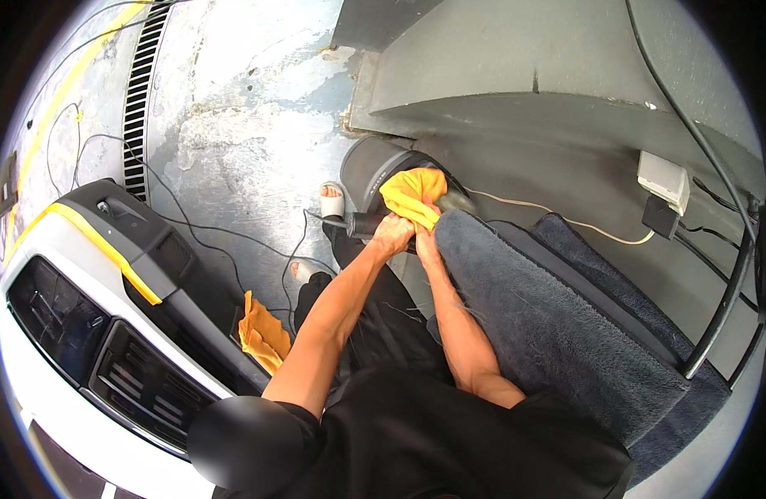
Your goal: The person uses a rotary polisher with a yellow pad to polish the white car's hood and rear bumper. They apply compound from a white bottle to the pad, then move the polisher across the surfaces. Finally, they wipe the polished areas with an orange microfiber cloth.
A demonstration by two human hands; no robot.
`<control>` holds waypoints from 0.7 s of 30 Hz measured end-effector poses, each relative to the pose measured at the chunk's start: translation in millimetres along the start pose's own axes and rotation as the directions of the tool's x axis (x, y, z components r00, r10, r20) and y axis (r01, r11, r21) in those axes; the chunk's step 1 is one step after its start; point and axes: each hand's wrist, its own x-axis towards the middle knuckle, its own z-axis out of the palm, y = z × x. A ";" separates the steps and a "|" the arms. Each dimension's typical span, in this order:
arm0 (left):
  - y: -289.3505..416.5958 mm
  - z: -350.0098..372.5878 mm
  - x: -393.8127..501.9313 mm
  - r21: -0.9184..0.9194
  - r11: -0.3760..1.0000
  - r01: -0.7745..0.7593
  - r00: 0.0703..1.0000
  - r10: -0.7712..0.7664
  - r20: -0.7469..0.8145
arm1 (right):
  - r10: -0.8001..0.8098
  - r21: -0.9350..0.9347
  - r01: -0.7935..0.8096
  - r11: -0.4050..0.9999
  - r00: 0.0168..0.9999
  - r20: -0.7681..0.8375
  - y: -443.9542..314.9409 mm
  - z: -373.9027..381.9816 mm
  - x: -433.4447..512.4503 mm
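Both my hands grip a bunched yellow cloth [414,190] over a dark round container [373,171] that stands against the wall. My left hand [394,236] is closed on the cloth's lower edge, at the left. Close beside it, my right hand [428,240] holds the cloth from the right, its fingers partly covered by the fabric. A dark ribbed cylindrical part [364,226] lies just left of my left hand. Grey plush towels [545,312] hang to the right of my right forearm. An orange cloth [263,334] lies at the dark lower edge of a white vehicle.
The white vehicle's bumper [164,249] fills the left side. Thin black cables [189,221] cross the floor near my feet. A metal rail [729,305] and a white socket box [663,181] stand at the right. A drain grate [139,112] runs along the upper left floor.
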 end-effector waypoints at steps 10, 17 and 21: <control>-0.5 -29.0 36.2 0.115 0.990 -0.078 0.991 0.090 -0.101 | 0.179 0.119 -0.144 0.982 0.905 -0.386 -12.4 -117.1 3.0; 1.5 -24.6 33.9 0.159 0.986 -0.051 0.999 0.050 0.011 | 0.247 0.175 -0.188 0.967 0.862 -0.443 -33.2 -168.9 3.0; 7.4 -19.8 24.4 0.187 0.982 -0.014 1.000 0.009 0.030 | 0.276 0.150 -0.238 0.960 0.896 -0.347 -20.4 -143.8 -14.0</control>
